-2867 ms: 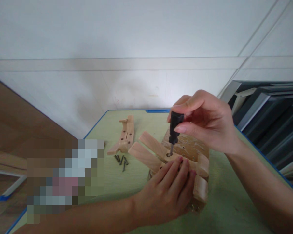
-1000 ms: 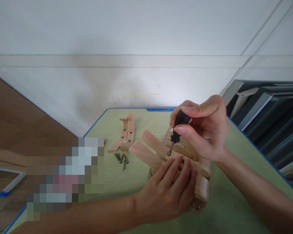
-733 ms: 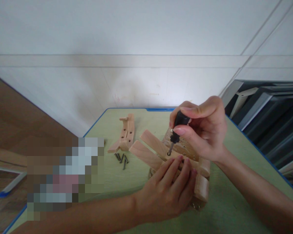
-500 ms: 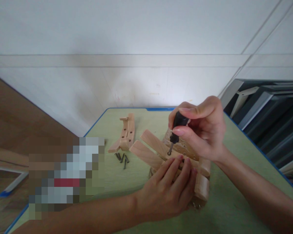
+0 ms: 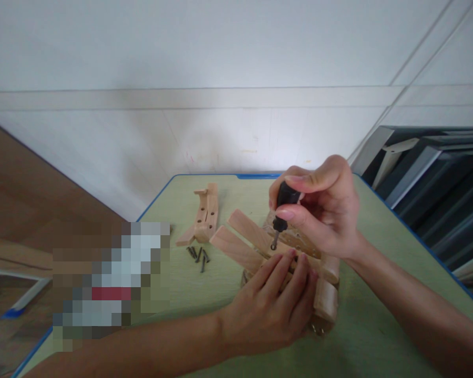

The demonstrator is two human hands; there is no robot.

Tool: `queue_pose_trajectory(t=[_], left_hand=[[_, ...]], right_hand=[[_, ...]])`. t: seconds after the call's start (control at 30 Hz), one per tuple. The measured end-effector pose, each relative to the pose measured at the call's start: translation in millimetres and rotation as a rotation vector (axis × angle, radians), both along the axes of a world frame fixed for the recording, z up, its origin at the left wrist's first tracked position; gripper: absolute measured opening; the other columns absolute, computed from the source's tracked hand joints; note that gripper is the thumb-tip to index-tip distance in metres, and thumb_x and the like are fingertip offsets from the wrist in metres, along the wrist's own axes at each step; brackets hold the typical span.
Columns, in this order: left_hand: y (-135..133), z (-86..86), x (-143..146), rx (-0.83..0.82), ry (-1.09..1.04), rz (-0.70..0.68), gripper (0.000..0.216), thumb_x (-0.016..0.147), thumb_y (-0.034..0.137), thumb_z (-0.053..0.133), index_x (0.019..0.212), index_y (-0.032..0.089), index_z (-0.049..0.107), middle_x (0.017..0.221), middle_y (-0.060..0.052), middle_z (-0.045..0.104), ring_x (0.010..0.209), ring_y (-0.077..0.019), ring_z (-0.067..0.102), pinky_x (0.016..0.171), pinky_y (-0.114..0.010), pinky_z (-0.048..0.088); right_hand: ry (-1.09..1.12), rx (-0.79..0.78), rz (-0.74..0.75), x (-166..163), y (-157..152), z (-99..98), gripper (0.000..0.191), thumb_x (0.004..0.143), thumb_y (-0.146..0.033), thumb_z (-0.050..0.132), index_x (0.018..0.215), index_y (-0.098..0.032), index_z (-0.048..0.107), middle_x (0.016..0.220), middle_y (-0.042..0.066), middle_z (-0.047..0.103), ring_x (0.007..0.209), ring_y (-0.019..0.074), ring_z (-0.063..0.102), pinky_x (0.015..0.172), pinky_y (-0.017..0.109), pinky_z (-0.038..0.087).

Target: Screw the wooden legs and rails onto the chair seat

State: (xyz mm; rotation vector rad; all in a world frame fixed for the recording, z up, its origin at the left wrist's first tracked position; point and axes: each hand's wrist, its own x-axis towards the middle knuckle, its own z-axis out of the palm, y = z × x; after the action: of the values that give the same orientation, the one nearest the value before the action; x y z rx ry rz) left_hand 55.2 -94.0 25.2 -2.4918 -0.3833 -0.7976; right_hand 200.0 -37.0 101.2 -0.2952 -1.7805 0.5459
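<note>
My right hand (image 5: 323, 210) is closed around the black handle of a small screwdriver (image 5: 288, 195), which tilts over the work. Its tip is in a hole of a pale wooden assembly (image 5: 240, 249) made of two slanting slats and rounded blocks. My left hand (image 5: 274, 299) lies across the assembly with bent fingers, gripping it against the table; its thumb is hidden. Beneath the slats sits a browner wooden base (image 5: 299, 239), partly covered by my hands. Whether a screw head is under the tip is too small to tell.
A second wooden piece with several holes (image 5: 205, 215) lies to the left. Several dark screws (image 5: 198, 255) are loose beside it. A blurred-out item (image 5: 122, 278) lies at the table's left edge. The green table (image 5: 228, 189) meets a white wall; dark panels (image 5: 441, 178) lean at right.
My right hand and the screwdriver handle have shifted slightly to the left, the tip staying at the same hole. My left hand keeps its place on the wooden assembly.
</note>
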Motion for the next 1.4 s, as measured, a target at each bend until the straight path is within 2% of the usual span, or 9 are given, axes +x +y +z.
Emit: queue_pose_trajectory(t=[0.47,0.73,0.9,1.07,1.17,1.3,1.4], left_hand=[[0.3,0.5,0.3,0.003,0.000,-0.006,0.041,0.082,0.032,0.043,0.113,0.008,0.055,0.118,-0.017,0.059,0.109,-0.0308,0.056,0.093,-0.042,0.045],[-0.3,-0.5,0.0,0.002,0.008,0.000,0.041,0.082,0.031,0.043,0.113,0.008,0.055,0.120,-0.018,0.057,0.110,-0.0301,0.055,0.093,-0.043,0.044],[1.0,-0.2,-0.1,0.006,-0.012,-0.005,0.043,0.081,0.034,0.045,0.113,0.008,0.055,0.119,-0.017,0.058,0.110,-0.0313,0.055,0.092,-0.043,0.045],[0.7,0.2,-0.7,0.013,0.004,-0.007,0.045,0.081,0.036,0.045,0.115,0.009,0.055,0.121,-0.017,0.056,0.112,-0.0321,0.053,0.094,-0.043,0.044],[0.4,0.5,-0.8,0.011,0.008,-0.009,0.047,0.082,0.040,0.044,0.115,0.008,0.055,0.122,-0.017,0.056,0.113,-0.0328,0.052,0.094,-0.043,0.043],[0.6,1.2,-0.9,0.009,0.027,-0.001,0.047,0.082,0.040,0.044,0.115,0.008,0.054,0.121,-0.018,0.056,0.114,-0.0331,0.052,0.095,-0.044,0.042],[0.4,1.2,-0.7,0.012,0.024,0.004,0.046,0.083,0.040,0.043,0.115,0.008,0.054,0.121,-0.019,0.056,0.114,-0.0320,0.052,0.095,-0.044,0.042]], right_hand=[[0.002,-0.043,-0.006,0.7,-1.8,-0.4,0.028,0.078,-0.011,0.058,0.093,-0.026,0.041,0.077,-0.001,0.052,0.062,0.0109,0.051,0.048,0.024,0.038],[0.007,0.005,-0.011,0.8,1.6,-3.4,0.031,0.074,-0.010,0.061,0.093,-0.025,0.041,0.075,-0.002,0.051,0.061,0.0113,0.051,0.047,0.024,0.039],[-0.078,0.089,-0.033,2.8,-1.8,2.9,0.033,0.074,-0.012,0.062,0.098,-0.026,0.043,0.078,-0.001,0.054,0.066,0.0117,0.055,0.049,0.023,0.043],[-0.150,0.063,-0.033,12.1,-3.6,12.5,0.033,0.074,-0.013,0.063,0.100,-0.026,0.047,0.085,0.001,0.058,0.068,0.0122,0.058,0.047,0.023,0.044],[-0.200,0.053,-0.035,17.7,-6.1,19.0,0.027,0.078,-0.013,0.057,0.103,-0.022,0.051,0.096,0.004,0.060,0.076,0.0127,0.060,0.055,0.025,0.050],[-0.163,0.068,-0.052,20.4,-9.8,26.4,0.018,0.083,-0.012,0.051,0.099,-0.018,0.056,0.108,0.006,0.063,0.101,0.0173,0.059,0.081,0.036,0.051],[-0.111,0.056,-0.039,19.5,-10.4,27.4,0.019,0.081,-0.010,0.054,0.098,-0.018,0.058,0.105,0.006,0.066,0.101,0.0186,0.061,0.084,0.039,0.052]])
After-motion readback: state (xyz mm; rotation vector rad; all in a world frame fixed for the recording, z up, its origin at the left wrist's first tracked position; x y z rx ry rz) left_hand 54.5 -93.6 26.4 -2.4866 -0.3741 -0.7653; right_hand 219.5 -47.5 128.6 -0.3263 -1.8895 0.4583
